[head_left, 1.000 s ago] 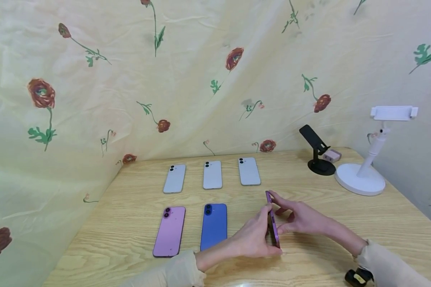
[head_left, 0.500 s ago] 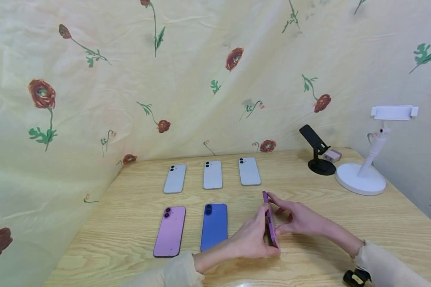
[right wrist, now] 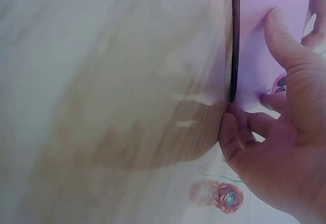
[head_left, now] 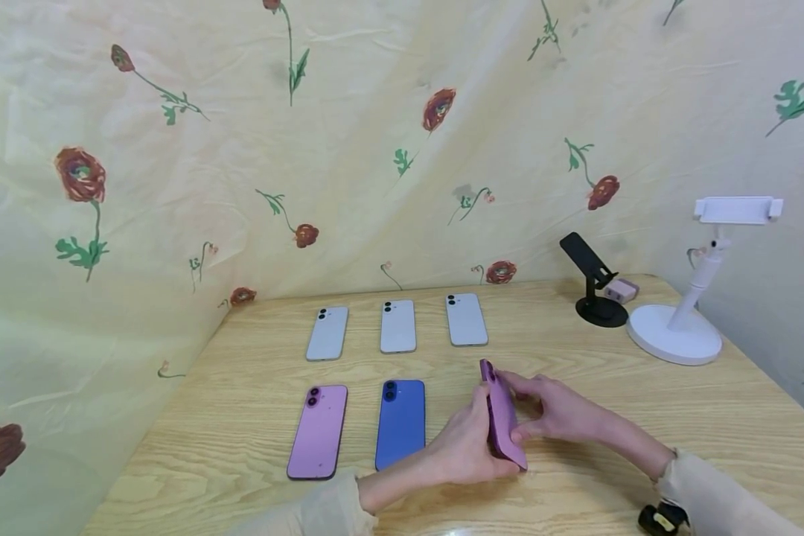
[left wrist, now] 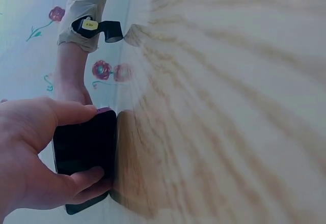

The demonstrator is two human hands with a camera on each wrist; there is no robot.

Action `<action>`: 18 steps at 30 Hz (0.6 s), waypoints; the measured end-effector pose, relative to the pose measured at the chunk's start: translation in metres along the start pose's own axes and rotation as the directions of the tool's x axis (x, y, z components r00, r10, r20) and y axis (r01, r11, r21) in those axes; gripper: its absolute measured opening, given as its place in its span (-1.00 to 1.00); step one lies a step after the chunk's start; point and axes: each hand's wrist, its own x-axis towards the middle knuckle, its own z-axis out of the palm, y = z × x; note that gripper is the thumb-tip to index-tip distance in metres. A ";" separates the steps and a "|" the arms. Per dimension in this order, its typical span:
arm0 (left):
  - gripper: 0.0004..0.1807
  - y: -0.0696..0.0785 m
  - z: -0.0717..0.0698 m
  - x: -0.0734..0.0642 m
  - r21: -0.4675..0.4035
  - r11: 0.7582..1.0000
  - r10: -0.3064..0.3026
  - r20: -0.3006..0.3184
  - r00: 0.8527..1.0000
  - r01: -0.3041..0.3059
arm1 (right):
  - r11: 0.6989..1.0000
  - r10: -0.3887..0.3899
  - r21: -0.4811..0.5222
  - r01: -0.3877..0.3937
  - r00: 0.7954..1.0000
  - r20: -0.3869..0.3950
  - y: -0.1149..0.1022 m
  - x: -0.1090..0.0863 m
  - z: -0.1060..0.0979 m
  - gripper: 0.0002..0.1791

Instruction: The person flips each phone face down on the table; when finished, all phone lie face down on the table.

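Both hands hold one pink smartphone (head_left: pixel 505 420) tilted on its long edge, close over the table, right of the blue phone. My left hand (head_left: pixel 465 445) grips it from the screen side. In the left wrist view, the thumb of the left hand (left wrist: pixel 30 158) is at the phone's short edge and its fingers lie across the dark screen (left wrist: pixel 84 150). My right hand (head_left: pixel 563 409) holds the far end. In the right wrist view, the right hand's thumb (right wrist: pixel 285 43) presses the pink back, with other fingers near the camera end and lower edge.
Left of the hands lie a blue phone (head_left: pixel 400 424) and another pink phone (head_left: pixel 318 433), backs up. Behind them is a row of white phones (head_left: pixel 398 327). A black phone stand (head_left: pixel 599 311), a small pinkish plug (head_left: pixel 621 290) and a white stand (head_left: pixel 673 335) are at the back right.
The held pink phone has shifted slightly left and tipped, so more of its pink back now shows. Both hands moved with it; the other phones stay put.
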 end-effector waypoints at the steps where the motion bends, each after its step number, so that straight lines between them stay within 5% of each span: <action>1: 0.20 0.000 0.000 -0.001 -0.004 1.000 -0.011 -0.001 1.000 0.011 | 1.000 -0.004 -0.002 0.004 1.000 -0.002 0.000 0.000 0.000 0.06; 18: 0.19 -0.002 0.001 -0.004 0.036 0.999 0.013 -0.048 0.999 -0.012 | 0.999 -0.040 -0.028 0.040 0.999 0.011 0.001 0.000 0.001 0.05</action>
